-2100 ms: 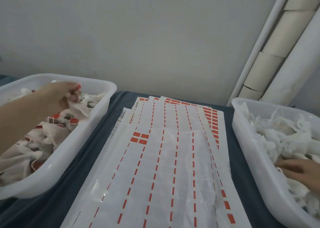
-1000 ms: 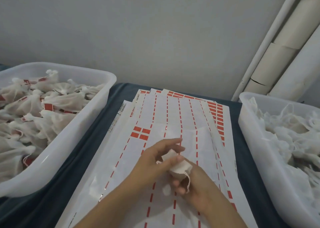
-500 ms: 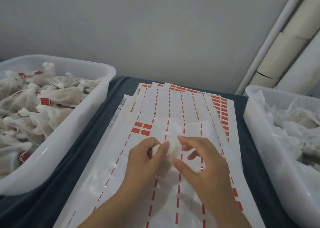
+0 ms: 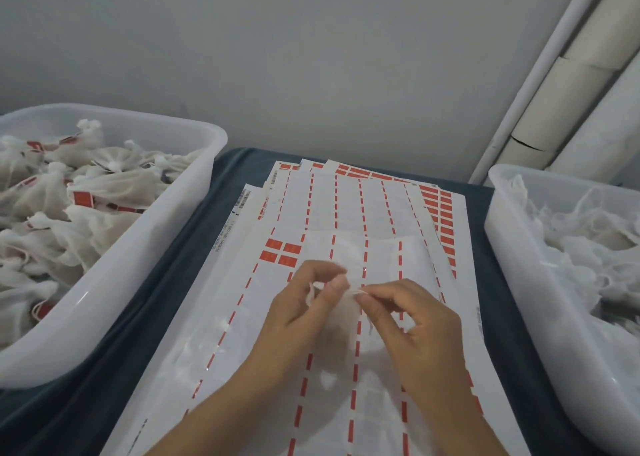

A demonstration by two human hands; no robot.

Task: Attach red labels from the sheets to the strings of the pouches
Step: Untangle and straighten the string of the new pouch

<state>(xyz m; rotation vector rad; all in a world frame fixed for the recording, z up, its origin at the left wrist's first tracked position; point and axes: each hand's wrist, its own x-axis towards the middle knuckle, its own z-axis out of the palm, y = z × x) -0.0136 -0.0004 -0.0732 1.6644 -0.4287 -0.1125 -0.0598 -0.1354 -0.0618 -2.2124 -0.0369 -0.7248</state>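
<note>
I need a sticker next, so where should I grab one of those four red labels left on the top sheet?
Take a red label by its outer corner, coming from the left with the left hand. The block lies flat on the label sheet, bare backing beside it, so a fingernail can probably lift an edge.

There is one view only, from the camera on my head, looking forward and down over my table (image 4: 194, 247). It sits close: my left hand (image 4: 304, 313) and right hand (image 4: 412, 327) fill the lower centre of the frame. A tub (image 4: 114, 289) is cut off at the left edge, another tub (image 4: 512, 275) at the right, and the wall (image 4: 311, 57) fills the top.
</note>
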